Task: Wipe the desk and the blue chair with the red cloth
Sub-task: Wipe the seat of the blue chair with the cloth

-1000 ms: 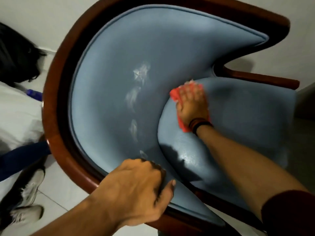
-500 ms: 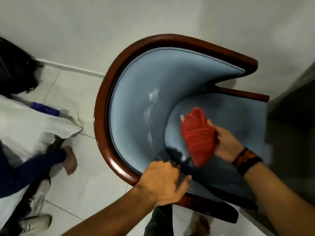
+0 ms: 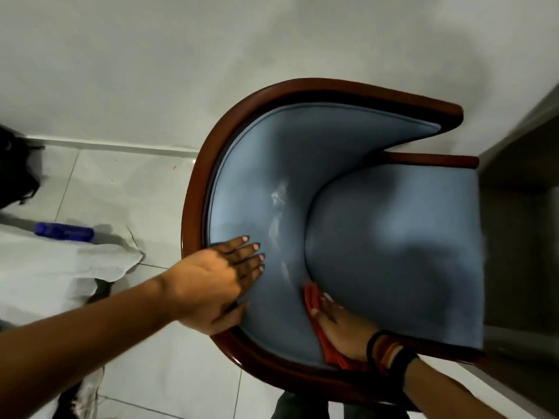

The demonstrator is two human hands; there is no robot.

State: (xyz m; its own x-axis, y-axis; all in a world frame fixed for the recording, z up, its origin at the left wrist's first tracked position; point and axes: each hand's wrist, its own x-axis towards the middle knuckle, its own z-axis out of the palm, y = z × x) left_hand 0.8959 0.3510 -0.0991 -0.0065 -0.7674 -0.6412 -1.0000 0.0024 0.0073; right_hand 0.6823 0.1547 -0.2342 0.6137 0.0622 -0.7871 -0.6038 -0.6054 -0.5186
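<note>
The blue chair [image 3: 393, 246] with a curved brown wooden frame fills the middle of the view, seen from above. My right hand [image 3: 341, 331] presses the red cloth [image 3: 314, 303] into the seam between the seat cushion and the inner backrest, at the near side. Most of the cloth is hidden under the hand. My left hand [image 3: 220, 282] lies flat, fingers spread, on the inner backrest beside the wooden rim. Pale scuff marks [image 3: 278, 201] show on the backrest.
A white wall stands behind the chair. A dark desk side or opening [image 3: 520, 237] is at the right. On the tiled floor at the left lie a white sheet [image 3: 60, 273] and a blue bottle [image 3: 63, 232]. Another person's dark hair [image 3: 15, 167] shows at the far left.
My right hand has brought the cloth down from above the seat into the near seam. My left hand has let go of the rim and now lies flat on the backrest. The camera has pulled back.
</note>
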